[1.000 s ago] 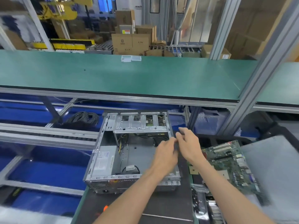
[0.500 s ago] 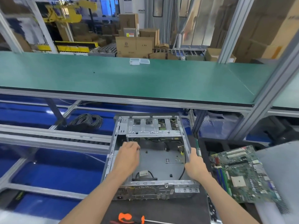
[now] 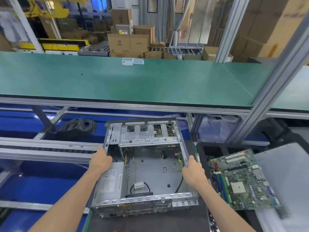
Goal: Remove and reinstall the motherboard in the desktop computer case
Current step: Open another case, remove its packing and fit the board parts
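two hands hold an open grey metal computer case (image 3: 143, 166); its green motherboard (image 3: 240, 180) lies just right

left hand (image 3: 100, 160) grips left wall; right hand (image 3: 192, 169) grips right wall; board stiff, fragile; best held by edges

Fingertips of left hand (image 3: 100, 160) concealed behind left wall of computer case (image 3: 143, 166); fingers of right hand (image 3: 194, 171) likewise out of sight over right wall. Label print on power supply (image 3: 108, 180) inside case too small to read. Motherboard (image 3: 240, 180) right of case smeared along its near right edge. Orange item (image 3: 117, 230) below case cut by bottom border, unidentifiable.
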Available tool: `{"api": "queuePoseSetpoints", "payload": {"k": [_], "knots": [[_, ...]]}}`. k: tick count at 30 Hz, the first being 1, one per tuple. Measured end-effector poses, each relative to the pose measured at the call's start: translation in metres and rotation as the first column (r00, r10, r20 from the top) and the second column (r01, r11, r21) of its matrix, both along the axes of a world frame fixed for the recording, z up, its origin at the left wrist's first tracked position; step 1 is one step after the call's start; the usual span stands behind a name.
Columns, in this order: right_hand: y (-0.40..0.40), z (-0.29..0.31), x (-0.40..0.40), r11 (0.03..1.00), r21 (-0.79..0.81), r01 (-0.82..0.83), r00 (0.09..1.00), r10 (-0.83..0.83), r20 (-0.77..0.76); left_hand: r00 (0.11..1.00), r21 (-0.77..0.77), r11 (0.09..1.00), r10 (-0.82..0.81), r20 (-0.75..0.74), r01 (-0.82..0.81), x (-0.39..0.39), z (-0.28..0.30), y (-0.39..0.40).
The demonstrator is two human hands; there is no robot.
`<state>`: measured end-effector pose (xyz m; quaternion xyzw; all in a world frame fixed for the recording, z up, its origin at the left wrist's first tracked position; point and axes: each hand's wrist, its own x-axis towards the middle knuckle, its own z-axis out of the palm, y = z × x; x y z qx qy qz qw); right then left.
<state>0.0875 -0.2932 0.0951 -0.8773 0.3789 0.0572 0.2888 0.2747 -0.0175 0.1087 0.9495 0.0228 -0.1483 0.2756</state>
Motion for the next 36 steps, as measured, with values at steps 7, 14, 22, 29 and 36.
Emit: {"api": "queuePoseSetpoints", "payload": {"k": [7,14,22,29,36], "knots": [[0.004,0.003,-0.006,1.0,0.029,0.005,1.0,-0.006,0.027,0.996,0.078,0.997,-0.031,0.083,0.024,0.001,0.001,-0.002],[0.017,-0.005,-0.026,0.996,0.029,0.086,0.996,-0.087,0.037,0.99,0.08,0.99,-0.12,0.073,0.114,0.006,0.007,-0.011],[0.016,-0.003,-0.024,0.995,0.005,0.097,0.995,-0.097,0.022,0.99,0.099,0.988,-0.124,0.066,0.117,0.01,0.003,-0.012],[0.004,-0.003,-0.034,0.994,-0.019,0.107,0.994,-0.108,-0.013,0.986,0.106,0.983,-0.156,0.052,0.15,0.005,-0.002,-0.024],[0.001,-0.003,-0.037,0.993,-0.076,0.091,0.996,-0.091,-0.003,0.99,0.063,0.992,-0.116,0.086,0.111,-0.003,-0.007,-0.032]]}}
